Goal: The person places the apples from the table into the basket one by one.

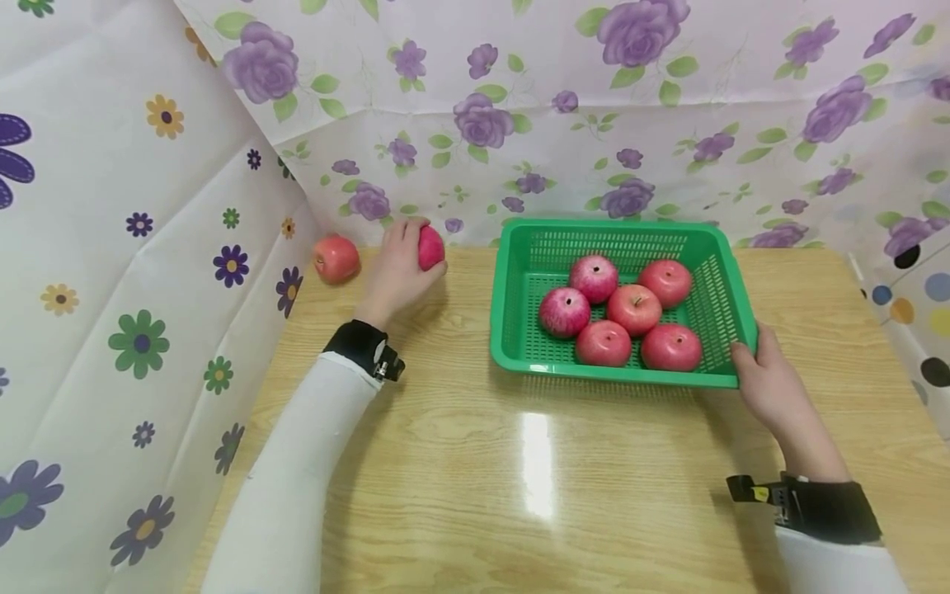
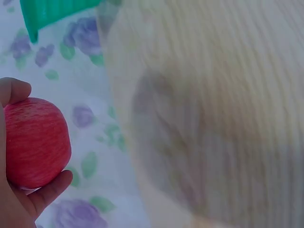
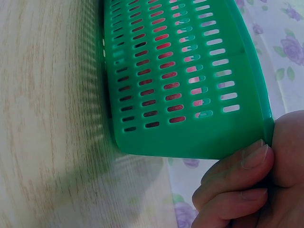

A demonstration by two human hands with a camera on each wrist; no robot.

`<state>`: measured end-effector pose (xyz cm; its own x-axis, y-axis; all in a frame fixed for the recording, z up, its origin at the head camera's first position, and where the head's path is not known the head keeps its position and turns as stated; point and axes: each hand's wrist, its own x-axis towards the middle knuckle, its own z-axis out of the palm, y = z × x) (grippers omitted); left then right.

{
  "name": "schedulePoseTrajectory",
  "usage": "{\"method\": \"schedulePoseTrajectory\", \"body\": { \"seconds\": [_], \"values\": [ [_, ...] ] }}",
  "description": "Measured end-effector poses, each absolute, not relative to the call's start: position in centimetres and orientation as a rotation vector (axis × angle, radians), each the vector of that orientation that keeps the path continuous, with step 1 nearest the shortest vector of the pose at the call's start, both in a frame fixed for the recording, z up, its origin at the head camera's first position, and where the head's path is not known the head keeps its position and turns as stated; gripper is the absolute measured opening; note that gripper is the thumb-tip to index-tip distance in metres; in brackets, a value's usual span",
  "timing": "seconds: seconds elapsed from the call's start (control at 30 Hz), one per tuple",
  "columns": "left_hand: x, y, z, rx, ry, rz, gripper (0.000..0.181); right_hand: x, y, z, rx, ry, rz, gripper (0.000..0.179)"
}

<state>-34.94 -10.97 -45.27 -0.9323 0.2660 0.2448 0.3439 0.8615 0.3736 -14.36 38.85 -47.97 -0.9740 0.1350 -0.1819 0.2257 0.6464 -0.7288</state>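
Note:
My left hand (image 1: 402,271) holds a red apple (image 1: 430,248) near the back of the table, left of the basket. In the left wrist view the fingers and thumb curl round this apple (image 2: 37,143), which shows clear of the wood surface. At the near right corner of a green plastic basket (image 1: 616,377), my right hand (image 1: 772,381) grips the rim. The right wrist view shows its fingers (image 3: 237,175) bent at the rim, beside the slotted wall (image 3: 190,137). Several apples (image 1: 634,309) sit together inside the basket, some pinkish and streaked, others redder.
Another red apple (image 1: 336,258) lies on the table at the back left, beside the flowered side wall (image 1: 148,247). A purple-flowered sheet (image 1: 475,66) stands behind the wooden table (image 1: 445,462). A dotted sheet (image 1: 916,305) borders the right side.

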Motion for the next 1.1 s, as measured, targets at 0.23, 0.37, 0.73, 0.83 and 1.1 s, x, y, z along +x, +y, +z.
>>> {"method": "schedulePoseTrajectory", "body": {
  "seconds": [0.23, 0.37, 0.73, 0.83, 1.1],
  "values": [
    [-34.1, -7.6, -43.5, -0.607, -2.788, -0.663, 0.074, -14.4, 38.8, -48.0, 0.293, 2.76, -1.248, 0.068],
    [-33.6, -5.5, -42.3, -0.727, -2.751, -0.68, 0.074, -14.3, 38.8, -47.9, 0.294, 2.76, -1.246, 0.068],
    [-32.6, 0.0, -40.7, -1.028, -2.745, -0.67, 0.069, -14.2, 38.7, -47.6, 0.309, 2.757, -1.237, 0.069],
    [-32.6, 1.0, -40.9, -1.069, -2.752, -0.631, 0.069, -14.1, 38.7, -47.6, 0.307, 2.755, -1.242, 0.068],
    [-33.1, 2.6, -41.5, -1.096, -2.808, -0.687, 0.088, -14.2, 38.7, -47.8, 0.291, 2.766, -1.247, 0.068]
  ]
}}
